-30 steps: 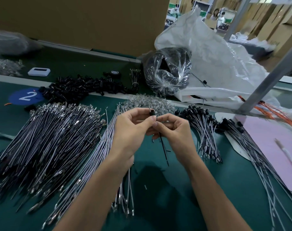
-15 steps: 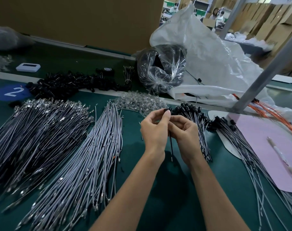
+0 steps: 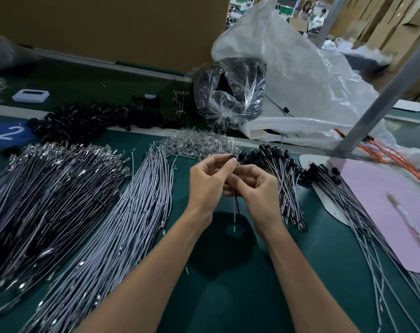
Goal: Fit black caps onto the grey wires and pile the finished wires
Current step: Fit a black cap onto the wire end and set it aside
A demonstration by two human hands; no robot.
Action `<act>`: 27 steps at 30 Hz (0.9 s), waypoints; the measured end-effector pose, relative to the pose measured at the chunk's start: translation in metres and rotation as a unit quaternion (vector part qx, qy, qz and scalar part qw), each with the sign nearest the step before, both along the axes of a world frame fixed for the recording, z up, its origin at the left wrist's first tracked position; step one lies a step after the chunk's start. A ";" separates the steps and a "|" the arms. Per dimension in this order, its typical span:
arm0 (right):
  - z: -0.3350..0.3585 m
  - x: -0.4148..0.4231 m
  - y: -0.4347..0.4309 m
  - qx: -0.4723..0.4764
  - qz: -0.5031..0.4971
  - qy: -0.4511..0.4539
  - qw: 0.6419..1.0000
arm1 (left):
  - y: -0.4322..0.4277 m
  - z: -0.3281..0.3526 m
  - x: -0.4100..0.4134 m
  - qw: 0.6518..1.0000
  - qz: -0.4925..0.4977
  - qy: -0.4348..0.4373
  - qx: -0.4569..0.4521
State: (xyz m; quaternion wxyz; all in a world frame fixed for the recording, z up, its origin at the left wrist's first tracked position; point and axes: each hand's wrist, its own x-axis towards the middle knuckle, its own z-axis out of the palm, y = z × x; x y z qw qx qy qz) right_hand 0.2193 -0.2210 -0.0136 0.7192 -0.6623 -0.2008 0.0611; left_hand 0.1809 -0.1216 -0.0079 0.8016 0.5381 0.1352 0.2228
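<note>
**Cap and wire held between both hands**

The dark green surface (image 3: 228, 296) fills my view. At its far right side slumps a crumpled white plastic sack (image 3: 300, 80). On my left lies a broad heap of dark grey wires with metal terminals (image 3: 48, 200), and beside it a long bundle of light grey wires (image 3: 122, 224) runs towards me. A pink paper sheet (image 3: 377, 207) lies at the right. A clear plastic bag of black parts (image 3: 228, 92) leans against the sack, and a heap of loose black caps (image 3: 91, 118) lies far left. The pile of finished capped wires (image 3: 283, 179) fans out just right of my hands.

My left hand (image 3: 206, 181) pinches a small black cap (image 3: 233, 156) between thumb and forefinger. The fingers of my right hand (image 3: 259, 188) are curled round a thin grey wire (image 3: 235, 212), which hangs down between my wrists above the surface.
</note>
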 end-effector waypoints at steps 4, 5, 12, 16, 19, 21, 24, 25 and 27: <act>-0.002 -0.003 0.004 -0.033 -0.007 -0.022 0.999 | 0.020 -0.004 -0.008 0.999 -0.020 -0.027 0.014; -0.002 -0.004 0.005 -0.037 -0.010 -0.025 0.999 | 0.023 -0.004 -0.009 0.999 -0.019 -0.031 0.011; -0.001 -0.009 0.010 -0.004 -0.041 -0.020 0.999 | 0.018 -0.005 -0.013 0.999 -0.014 -0.026 -0.038; 0.001 -0.011 0.010 0.001 -0.047 -0.030 0.998 | 0.018 -0.004 -0.014 0.999 -0.003 -0.020 -0.036; 0.002 -0.011 0.008 -0.008 -0.044 -0.035 0.998 | 0.022 -0.001 -0.015 0.999 0.033 -0.033 -0.026; 0.001 -0.010 0.008 -0.018 -0.037 -0.039 0.998 | 0.027 0.001 -0.015 0.997 0.051 -0.047 -0.025; -0.001 -0.010 0.008 -0.033 -0.026 -0.043 0.998 | 0.031 0.002 -0.014 0.997 0.062 -0.050 -0.022; -0.002 -0.010 0.009 -0.035 -0.024 -0.045 0.998 | 0.031 0.002 -0.014 0.997 0.063 -0.048 -0.017; -0.003 -0.010 0.008 -0.034 -0.020 -0.044 0.998 | 0.031 0.001 -0.014 0.997 0.064 -0.043 -0.009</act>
